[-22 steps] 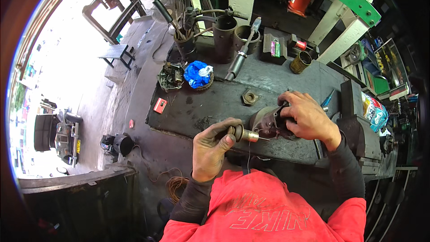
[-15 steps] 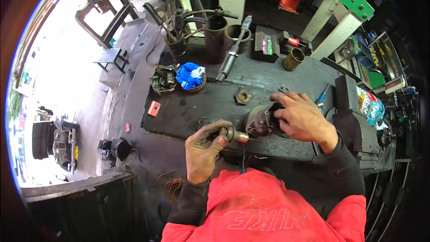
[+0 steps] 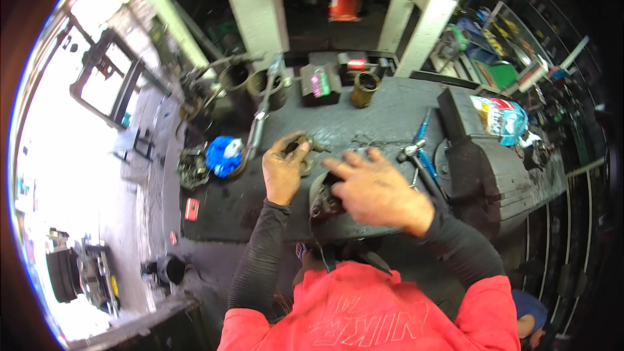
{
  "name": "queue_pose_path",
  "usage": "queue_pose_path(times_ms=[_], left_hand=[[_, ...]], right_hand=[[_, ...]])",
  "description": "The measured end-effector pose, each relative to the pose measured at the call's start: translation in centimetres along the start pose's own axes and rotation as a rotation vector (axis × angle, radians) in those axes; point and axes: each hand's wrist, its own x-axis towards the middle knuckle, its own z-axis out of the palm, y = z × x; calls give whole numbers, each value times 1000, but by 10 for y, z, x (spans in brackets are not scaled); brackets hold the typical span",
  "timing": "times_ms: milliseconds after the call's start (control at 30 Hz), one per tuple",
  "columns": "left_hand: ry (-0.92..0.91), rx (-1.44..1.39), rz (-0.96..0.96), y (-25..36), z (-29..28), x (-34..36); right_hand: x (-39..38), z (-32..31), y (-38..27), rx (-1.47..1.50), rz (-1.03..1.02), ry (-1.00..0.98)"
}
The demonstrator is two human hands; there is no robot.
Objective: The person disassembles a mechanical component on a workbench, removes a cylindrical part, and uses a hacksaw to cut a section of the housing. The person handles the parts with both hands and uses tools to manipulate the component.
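Note:
My left hand (image 3: 282,172), fingers closed, grips a small cylindrical metal fitting (image 3: 312,144) above the bench (image 3: 227,214), over a flanged nut (image 3: 305,168) that it partly hides. My right hand (image 3: 377,192), blurred, has fingers spread over a dark cast housing (image 3: 324,205); its fingertips overlap the housing, and whether they touch it I cannot tell. A thin cord drops from the housing past the bench edge. Just right of that hand lie a hammer (image 3: 411,151) and a blue-handled tool (image 3: 426,133).
Tool containers (image 3: 235,88), a long steel tool (image 3: 257,133) and a blue cloth bundle (image 3: 224,156) stand at back and left. A tin (image 3: 364,94) sits behind, a heavy vise (image 3: 474,182) with a bag (image 3: 494,117) right. A person in a blue cap (image 3: 530,315) is at lower right.
My left hand has moved forward, away from me, with the fitting. My right hand's fingers have lifted and spread over the housing. The camera's view has shifted, showing more at the lower right.

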Motion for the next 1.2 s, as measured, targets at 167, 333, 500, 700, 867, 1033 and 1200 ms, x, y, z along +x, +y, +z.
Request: queue_pose_path(times_ms=[167,333,500,700,867,1033,1200], left_hand=[[-159,220,-228,-68,25,67],[-367,363,-473,-110,38,110],[-386,511,-450,-135,45,132],[-401,485,-516,-137,40,128],[-326,310,-370,-98,10,91],[-267,116,-359,-55,-32,25],[-317,154,-218,-34,-60,-40]], right_hand=[[1,1,-13,79,106,17],[5,10,-10,297,147,38],[9,17,-10,346,133,167],[6,15,-9,354,159,102],[1,10,0,241,154,86],[5,-2,-2,30,109,23],[20,-16,-7,-36,41,-161]])
